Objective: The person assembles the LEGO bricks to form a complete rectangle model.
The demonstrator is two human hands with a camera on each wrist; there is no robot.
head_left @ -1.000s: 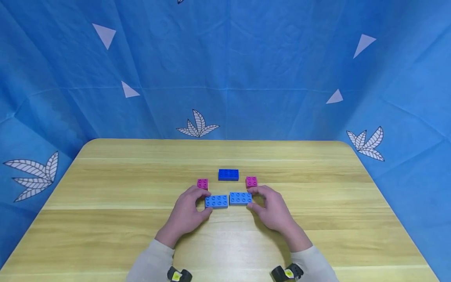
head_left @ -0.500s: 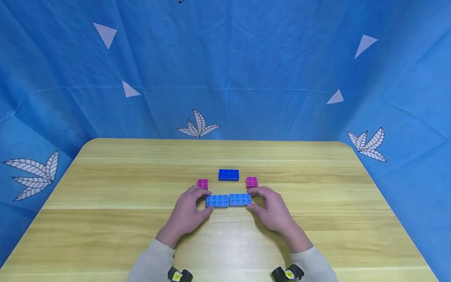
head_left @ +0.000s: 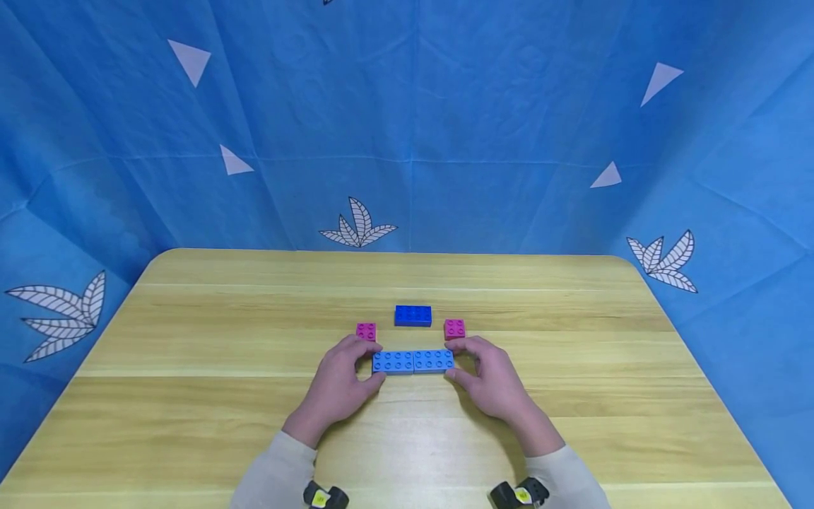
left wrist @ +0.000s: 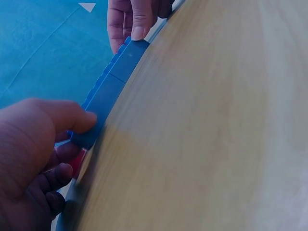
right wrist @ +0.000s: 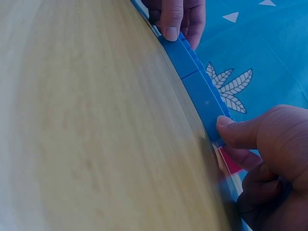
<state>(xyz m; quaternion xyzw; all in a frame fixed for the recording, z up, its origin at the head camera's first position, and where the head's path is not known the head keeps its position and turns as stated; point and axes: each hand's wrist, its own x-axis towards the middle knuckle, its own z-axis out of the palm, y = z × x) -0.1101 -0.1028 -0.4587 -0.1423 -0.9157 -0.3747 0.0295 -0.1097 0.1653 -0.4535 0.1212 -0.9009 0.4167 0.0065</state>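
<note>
Two light blue toy bricks lie end to end on the wooden table, forming one straight row with a thin seam between them. My left hand pinches the outer end of the left light blue brick between thumb and fingers. At the other end, my right hand grips the right light blue brick the same way. Both wrist views show each thumb on the near side face, as on the left brick and the right brick. The fingers behind the bricks are partly hidden.
Behind the row sits a dark blue brick. A small magenta brick is just beyond my left fingers, and another magenta brick beyond my right. A blue patterned cloth hangs behind the table.
The two light blue bricks have come together: the gap between them has narrowed to a seam. The right one shifted slightly nearer to me and into line with the left.
</note>
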